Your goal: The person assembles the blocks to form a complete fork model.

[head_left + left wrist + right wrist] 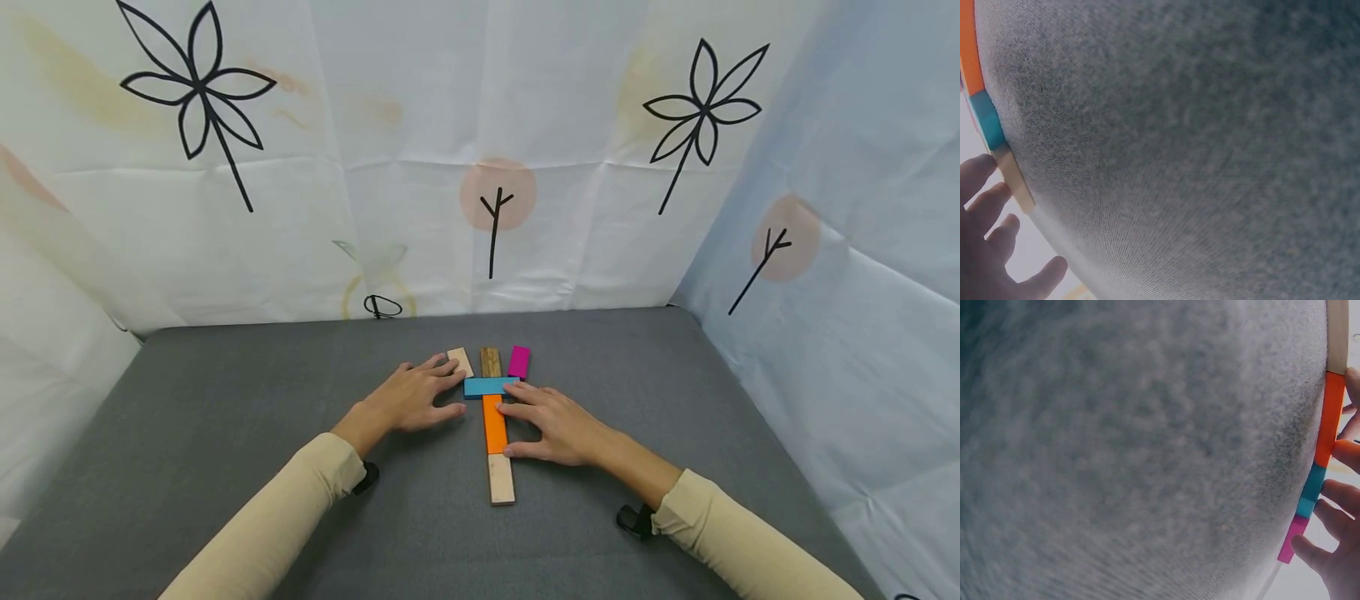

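Flat wooden blocks lie together on the grey cloth. A blue block (482, 387) lies crosswise, with an orange block (493, 425) and then a pale block (501, 482) in line below it. Above it stand a brown block (491, 362), a magenta block (519, 361) on the right and a tilted pale wooden block (462, 361) on the left. My left hand (412, 398) has its fingers spread, tips at the tilted block and the blue block's left end. My right hand (561, 425), fingers also spread, touches the blue block's right end and the orange block's side.
A grey cloth-covered table (247, 400) extends around the blocks. White fabric (420, 108) printed with leaves and trees hangs behind it, with more fabric (862, 250) along the right. Dark straps show at both wrists, below beige sleeves (277, 508).
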Motion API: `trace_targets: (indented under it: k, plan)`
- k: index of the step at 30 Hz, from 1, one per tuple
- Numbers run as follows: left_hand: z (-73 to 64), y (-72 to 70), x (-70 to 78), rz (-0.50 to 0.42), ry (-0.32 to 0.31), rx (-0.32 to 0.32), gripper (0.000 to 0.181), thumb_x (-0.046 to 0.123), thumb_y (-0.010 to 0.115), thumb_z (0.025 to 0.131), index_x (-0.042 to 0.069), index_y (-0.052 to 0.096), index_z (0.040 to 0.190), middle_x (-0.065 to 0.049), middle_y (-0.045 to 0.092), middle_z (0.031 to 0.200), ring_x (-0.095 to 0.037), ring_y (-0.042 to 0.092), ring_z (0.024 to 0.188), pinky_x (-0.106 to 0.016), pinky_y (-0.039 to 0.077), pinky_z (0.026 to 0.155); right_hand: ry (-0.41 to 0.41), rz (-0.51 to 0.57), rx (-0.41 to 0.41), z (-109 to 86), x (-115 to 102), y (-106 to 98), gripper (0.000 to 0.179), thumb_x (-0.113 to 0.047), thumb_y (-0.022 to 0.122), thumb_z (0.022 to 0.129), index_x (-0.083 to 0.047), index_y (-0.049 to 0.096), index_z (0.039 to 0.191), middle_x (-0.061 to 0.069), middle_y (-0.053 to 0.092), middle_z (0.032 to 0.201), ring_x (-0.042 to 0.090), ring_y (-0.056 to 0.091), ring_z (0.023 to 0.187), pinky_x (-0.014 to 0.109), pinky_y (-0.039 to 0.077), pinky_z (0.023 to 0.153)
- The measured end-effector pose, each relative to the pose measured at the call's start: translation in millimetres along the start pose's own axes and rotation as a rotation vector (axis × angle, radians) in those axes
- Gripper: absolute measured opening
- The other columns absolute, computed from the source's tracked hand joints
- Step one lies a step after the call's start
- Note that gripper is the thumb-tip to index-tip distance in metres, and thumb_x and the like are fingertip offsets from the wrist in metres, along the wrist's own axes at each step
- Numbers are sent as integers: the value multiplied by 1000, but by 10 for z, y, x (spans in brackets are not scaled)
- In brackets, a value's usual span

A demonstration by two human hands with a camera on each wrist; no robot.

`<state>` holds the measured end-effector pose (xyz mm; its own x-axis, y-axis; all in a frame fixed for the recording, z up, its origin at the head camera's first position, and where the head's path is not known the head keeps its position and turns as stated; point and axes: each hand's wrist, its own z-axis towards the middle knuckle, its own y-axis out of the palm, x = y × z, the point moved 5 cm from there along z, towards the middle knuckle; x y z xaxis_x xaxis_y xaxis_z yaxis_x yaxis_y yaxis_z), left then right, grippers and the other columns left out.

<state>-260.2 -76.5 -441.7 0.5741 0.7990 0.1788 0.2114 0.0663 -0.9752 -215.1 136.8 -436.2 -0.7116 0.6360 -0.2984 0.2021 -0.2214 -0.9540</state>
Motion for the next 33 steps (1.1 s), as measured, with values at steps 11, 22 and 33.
trace_targets:
  k: [11,22,33]
  plan:
    - [21,-1,-26,-41,16,-1,69,57,50,98,17,42,153,-6,34,159,-32,27,148,-64,29,108,2,3,2,-1,-9,-12,64,-53,65,92,-13,58,142,15,40,155,31,37,143,55,34,109]
    - [34,6,-49,-44,20,-9,70,58,49,97,18,40,154,-4,33,160,-31,26,148,-64,29,108,6,1,-7,4,-3,-15,65,-54,64,92,-13,58,142,15,39,155,31,36,144,56,34,109]
    - [42,2,-53,-86,18,-14,69,57,51,97,17,42,153,-5,33,160,-31,26,148,-66,28,108,7,-1,-12,6,-1,-21,65,-54,65,92,-13,58,142,14,40,155,31,36,144,56,35,109]
